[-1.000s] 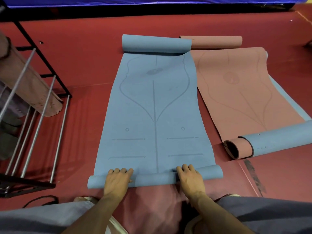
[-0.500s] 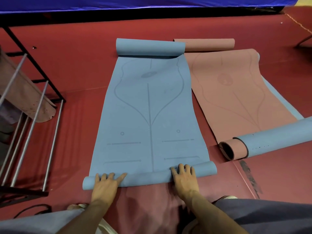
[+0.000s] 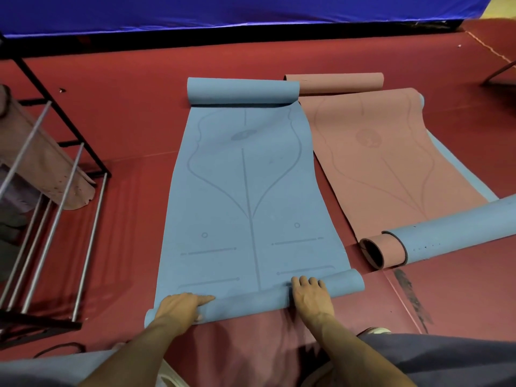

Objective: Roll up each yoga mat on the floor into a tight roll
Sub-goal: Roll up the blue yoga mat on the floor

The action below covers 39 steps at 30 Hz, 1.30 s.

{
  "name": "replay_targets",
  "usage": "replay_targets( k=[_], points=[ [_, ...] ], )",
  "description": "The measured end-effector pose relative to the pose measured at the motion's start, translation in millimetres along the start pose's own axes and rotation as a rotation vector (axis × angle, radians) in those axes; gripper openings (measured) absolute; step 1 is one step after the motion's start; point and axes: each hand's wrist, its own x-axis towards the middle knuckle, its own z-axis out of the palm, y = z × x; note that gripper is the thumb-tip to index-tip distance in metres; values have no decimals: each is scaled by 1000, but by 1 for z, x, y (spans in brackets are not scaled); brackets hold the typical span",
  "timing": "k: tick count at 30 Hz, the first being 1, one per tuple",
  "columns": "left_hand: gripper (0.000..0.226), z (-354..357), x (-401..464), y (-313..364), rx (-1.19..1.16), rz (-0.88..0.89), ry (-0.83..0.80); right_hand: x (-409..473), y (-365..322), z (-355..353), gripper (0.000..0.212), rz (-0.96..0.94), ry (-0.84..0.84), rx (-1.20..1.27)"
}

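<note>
A blue yoga mat [image 3: 251, 191] lies flat on the red floor in front of me, its far end curled into a loose roll [image 3: 243, 90]. Its near end is a thin roll [image 3: 251, 301] lying askew, the right end farther from me. My left hand [image 3: 181, 307] holds this roll near its left end, fingers pointing right along it and thumb at its near edge. My right hand [image 3: 310, 296] lies over the roll right of centre, fingers curled over its top. To the right, a pink mat [image 3: 391, 163] lies on another blue mat, their near ends rolled together [image 3: 435, 236].
A black metal rack [image 3: 55, 191] with silver bars stands at the left, a pinkish mat [image 3: 47, 166] hanging over it. A blue tarp [image 3: 223, 12] runs along the back. A black strap [image 3: 58, 349] lies near my left knee. Red floor surrounds the mats.
My left hand slid left along the near roll and turned its fingers to the right. The right hand stayed on the roll. The roll's right end now sits farther forward.
</note>
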Motion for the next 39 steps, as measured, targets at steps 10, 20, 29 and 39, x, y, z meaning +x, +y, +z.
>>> replay_targets(
  k=[10,20,29,39],
  points=[
    [37,9,3,2,-147,-76,254,3,-5,-5,13,60,-65,-157],
    [32,25,-8,7,-106,-48,379,8,-4,-7,52,30,54,10],
    [58,23,2,13,-16,-120,302,5,2,-2,18,9,-2,93],
    [33,22,11,14,-85,-149,364,25,0,-5,26,11,22,40]
  ],
)
